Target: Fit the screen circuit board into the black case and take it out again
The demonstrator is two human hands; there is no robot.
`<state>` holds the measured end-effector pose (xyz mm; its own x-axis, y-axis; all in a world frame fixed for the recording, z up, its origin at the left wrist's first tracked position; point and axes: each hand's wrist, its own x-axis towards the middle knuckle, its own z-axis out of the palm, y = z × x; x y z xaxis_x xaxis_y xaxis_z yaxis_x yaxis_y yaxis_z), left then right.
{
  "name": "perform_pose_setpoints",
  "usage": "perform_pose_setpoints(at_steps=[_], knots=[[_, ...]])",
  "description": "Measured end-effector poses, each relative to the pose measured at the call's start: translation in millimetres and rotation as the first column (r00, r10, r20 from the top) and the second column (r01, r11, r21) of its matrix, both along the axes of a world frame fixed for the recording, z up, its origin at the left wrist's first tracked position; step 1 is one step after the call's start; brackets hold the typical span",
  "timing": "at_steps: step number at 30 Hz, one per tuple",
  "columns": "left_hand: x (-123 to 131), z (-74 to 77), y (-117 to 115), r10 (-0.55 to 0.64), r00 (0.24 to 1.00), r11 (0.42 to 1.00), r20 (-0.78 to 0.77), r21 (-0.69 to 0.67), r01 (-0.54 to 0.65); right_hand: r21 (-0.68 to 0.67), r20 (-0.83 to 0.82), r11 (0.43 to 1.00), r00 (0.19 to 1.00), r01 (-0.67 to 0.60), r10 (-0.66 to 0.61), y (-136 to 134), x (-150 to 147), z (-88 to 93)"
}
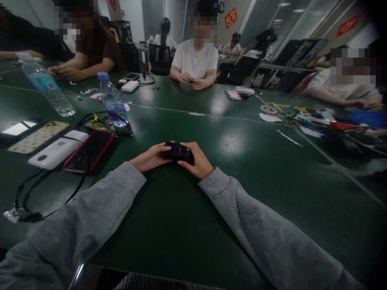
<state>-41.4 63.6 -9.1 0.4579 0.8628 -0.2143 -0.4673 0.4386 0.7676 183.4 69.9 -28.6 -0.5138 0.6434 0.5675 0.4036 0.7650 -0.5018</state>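
Between my two hands, low over the dark green table (169,225), is a small black handheld device (179,151). Its top side faces up, with a dark bluish screen area on the left and small pale markings, perhaps buttons, on the right. My left hand (152,157) grips the left end, thumb on top and fingers underneath. At the other end my right hand (198,160) is closed round the device, index finger along the far side and thumb along the near side. The underside is hidden, and the exact kind of device cannot be made out.
To the left lie a red-edged phone (90,152), a white power bank (57,151) with a black cable, and a patterned phone case (39,137). Two water bottles (113,102) stand beyond. A wrench (288,138) and tangled cables (302,114) lie right. Several people sit around.
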Motion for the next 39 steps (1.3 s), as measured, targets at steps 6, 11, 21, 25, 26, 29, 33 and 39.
perform_pose_setpoints(at_steps=[6, 11, 21, 25, 26, 29, 33, 39], knots=[[0, 6.5, -2, 0.028, 1.000, 0.998, -0.008, -0.060, -0.028, -0.292, -0.182, 0.954, 0.975, 0.069, -0.127, 5, 3, -2.2], [0, 10.4, -5, 0.057, 0.998, 0.996, -0.012, -0.068, -0.058, -0.569, -0.296, 0.822, 0.938, -0.024, -0.178, 13, 6, -6.5], [0, 11.2, -6, 0.026, 1.000, 0.999, -0.017, -0.025, -0.026, -0.779, -0.427, 0.588, 0.872, -0.218, -0.242, 15, 13, 3.5], [1, 10.8, -6, 0.023, 1.000, 0.999, 0.002, -0.023, -0.023, -0.793, -0.454, 0.557, 0.850, -0.248, -0.267, 15, 14, 5.7], [1, 10.1, -6, 0.025, 1.000, 0.999, 0.007, -0.024, -0.025, -0.792, -0.457, 0.557, 0.847, -0.249, -0.271, 15, 15, 5.8], [3, 6.4, -4, 0.007, 1.000, 1.000, 0.000, -0.025, -0.007, -0.781, -0.458, 0.580, 0.842, -0.230, -0.284, 16, 15, 5.5], [4, 0.4, -2, -0.067, 0.998, 0.998, -0.007, -0.008, 0.067, -0.761, -0.458, 0.622, 0.833, -0.187, -0.311, 17, 15, 4.4], [4, -3.3, 2, -0.061, 0.998, 0.998, 0.010, 0.011, 0.061, -0.741, -0.464, 0.654, 0.819, -0.152, -0.336, 19, 13, 0.1]])
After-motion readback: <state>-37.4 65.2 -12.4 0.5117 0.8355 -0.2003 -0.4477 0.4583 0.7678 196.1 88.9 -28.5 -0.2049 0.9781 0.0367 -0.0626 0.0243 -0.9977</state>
